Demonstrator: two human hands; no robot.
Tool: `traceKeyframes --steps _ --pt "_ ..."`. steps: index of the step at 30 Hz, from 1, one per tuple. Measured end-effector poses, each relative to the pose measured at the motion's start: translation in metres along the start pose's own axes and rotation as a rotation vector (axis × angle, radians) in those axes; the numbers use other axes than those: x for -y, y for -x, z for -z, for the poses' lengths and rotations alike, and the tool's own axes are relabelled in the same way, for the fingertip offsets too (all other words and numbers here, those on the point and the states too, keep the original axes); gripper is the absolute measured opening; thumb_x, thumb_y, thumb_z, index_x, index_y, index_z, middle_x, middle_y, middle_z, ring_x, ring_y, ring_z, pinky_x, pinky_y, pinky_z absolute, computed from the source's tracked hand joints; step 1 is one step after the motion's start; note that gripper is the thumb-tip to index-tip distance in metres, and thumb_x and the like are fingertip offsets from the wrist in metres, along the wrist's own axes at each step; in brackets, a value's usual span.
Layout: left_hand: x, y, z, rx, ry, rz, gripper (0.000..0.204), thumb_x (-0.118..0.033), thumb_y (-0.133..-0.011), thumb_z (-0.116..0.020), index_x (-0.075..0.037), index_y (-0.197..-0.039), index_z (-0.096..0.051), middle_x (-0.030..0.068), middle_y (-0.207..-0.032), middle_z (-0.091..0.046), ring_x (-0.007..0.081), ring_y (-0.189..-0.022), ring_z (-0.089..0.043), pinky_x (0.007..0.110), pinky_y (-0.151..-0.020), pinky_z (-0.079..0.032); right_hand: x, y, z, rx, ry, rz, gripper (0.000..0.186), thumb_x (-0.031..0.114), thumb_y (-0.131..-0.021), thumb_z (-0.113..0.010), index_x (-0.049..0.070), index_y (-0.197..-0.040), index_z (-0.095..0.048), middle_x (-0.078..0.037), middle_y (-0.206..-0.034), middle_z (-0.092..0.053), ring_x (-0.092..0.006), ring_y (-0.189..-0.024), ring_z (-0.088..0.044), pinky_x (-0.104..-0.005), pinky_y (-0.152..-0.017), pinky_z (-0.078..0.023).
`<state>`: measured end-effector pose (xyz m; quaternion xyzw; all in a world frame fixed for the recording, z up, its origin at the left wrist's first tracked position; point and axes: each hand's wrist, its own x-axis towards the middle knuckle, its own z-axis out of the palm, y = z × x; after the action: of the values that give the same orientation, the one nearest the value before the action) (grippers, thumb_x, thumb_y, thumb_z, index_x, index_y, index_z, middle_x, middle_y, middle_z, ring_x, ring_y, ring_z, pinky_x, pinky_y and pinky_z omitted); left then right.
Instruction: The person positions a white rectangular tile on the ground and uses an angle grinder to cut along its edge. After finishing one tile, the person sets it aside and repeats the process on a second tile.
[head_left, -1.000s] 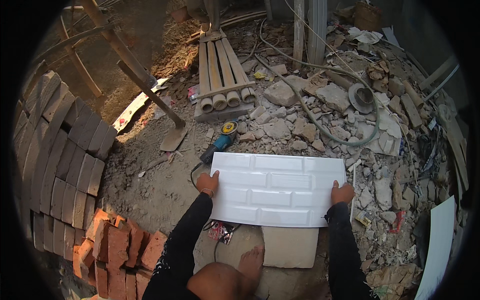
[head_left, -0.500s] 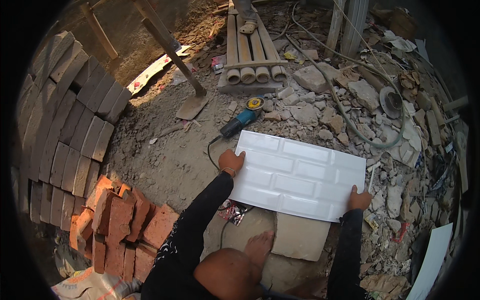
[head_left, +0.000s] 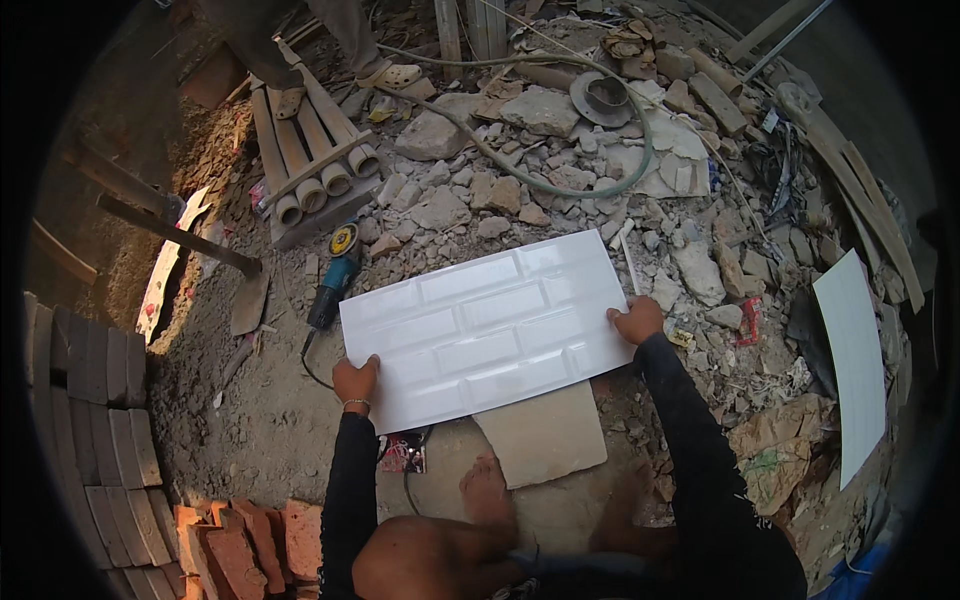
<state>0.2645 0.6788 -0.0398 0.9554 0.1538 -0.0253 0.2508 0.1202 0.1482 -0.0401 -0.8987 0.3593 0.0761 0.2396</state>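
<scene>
White rectangular panel with a raised brick pattern (head_left: 490, 325) lies in front of you, between your two hands, its right end angled toward 1 o'clock. Clock readings are from its middle. Your left hand (head_left: 355, 383) grips the near-left edge at 8 o'clock, thumb on the face, fingers hidden beneath. Your right hand (head_left: 637, 320) holds the right edge at 3 o'clock, thumb on top likewise. At 5 o'clock a flat beige stone slab (head_left: 545, 430) shows partly from under the panel; cannot tell whether they touch. Teal-and-black angle grinder with a yellow disc (head_left: 335, 275) at 10 o'clock, just beside the panel's far-left corner, on the dirt. Long-handled shovel (head_left: 250, 300) near 9. Stacked grey bricks (head_left: 90, 420) between 8 and 9, well apart; broken orange-red bricks (head_left: 240, 550) between 7 and 8. Row of round tan poles (head_left: 310, 150) between 10 and 11; another person's pale clog (head_left: 390, 75) at 11. Looped green hose (head_left: 560, 190) over grey rubble (head_left: 440, 210) toward 1. Curved white sheet (head_left: 855, 370) well off at 3.
</scene>
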Motion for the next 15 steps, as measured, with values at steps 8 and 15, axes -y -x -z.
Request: traceKeyframes --steps 8,15 --pt "0.015 -0.011 -0.030 -0.141 0.054 0.069 0.050 -0.035 -0.069 -0.083 0.007 -0.094 -0.076 0.0264 -0.093 -0.076 0.0418 -0.086 -0.074 0.046 -0.082 -0.057 -0.007 0.000 0.022 0.182 -0.033 0.151 0.075 0.050 -0.073 -0.086 -0.008 -0.117 -0.068 -0.027 -0.107 -0.073 -0.0393 -0.103 -0.072 -0.0440 -0.093 -0.056" --pt "0.017 -0.009 -0.012 0.027 0.343 0.113 0.044 -0.023 -0.067 -0.083 0.010 -0.094 -0.074 0.0207 -0.087 -0.075 0.0303 -0.075 -0.072 0.039 -0.074 -0.055 0.006 0.013 0.000 0.037 -0.109 0.028 0.098 0.047 -0.069 -0.090 -0.008 -0.138 -0.048 -0.030 -0.131 -0.058 -0.0417 -0.115 -0.065 -0.0449 -0.098 -0.054"
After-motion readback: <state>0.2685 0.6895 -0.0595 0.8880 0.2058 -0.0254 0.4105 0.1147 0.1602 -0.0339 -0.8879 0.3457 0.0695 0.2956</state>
